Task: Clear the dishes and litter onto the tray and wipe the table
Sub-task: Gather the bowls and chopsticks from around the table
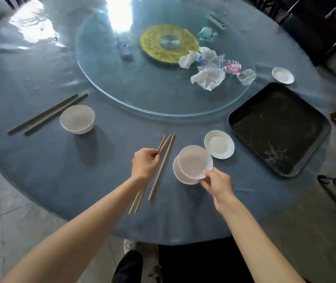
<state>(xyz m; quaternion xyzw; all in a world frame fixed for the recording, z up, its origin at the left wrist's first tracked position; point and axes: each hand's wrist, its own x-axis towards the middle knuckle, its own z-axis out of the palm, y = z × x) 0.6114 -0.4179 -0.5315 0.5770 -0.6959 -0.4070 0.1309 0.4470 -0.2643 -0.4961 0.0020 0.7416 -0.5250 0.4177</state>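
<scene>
Right hand (217, 183), palm down, pinches the near rim of the upper bowl (194, 161), nested askew on a second bowl (180, 174), apparently stacked for one carry. Left hand (144, 164), wrist bent inward, pinches light chopsticks (161, 166), likely gathering them. Saucer (219, 144) just beyond. Tray (279, 127) lies bare at right. Farther: tissues (207, 78) and crushed bottle (230, 67) on the glass turntable (142, 94).

White bowls (195, 161) and saucer (219, 144), tan chopsticks (161, 167), black speckled tray (279, 129), grey-blue tablecloth (81, 170), yellow patterned disc (169, 43) under clear glass.
</scene>
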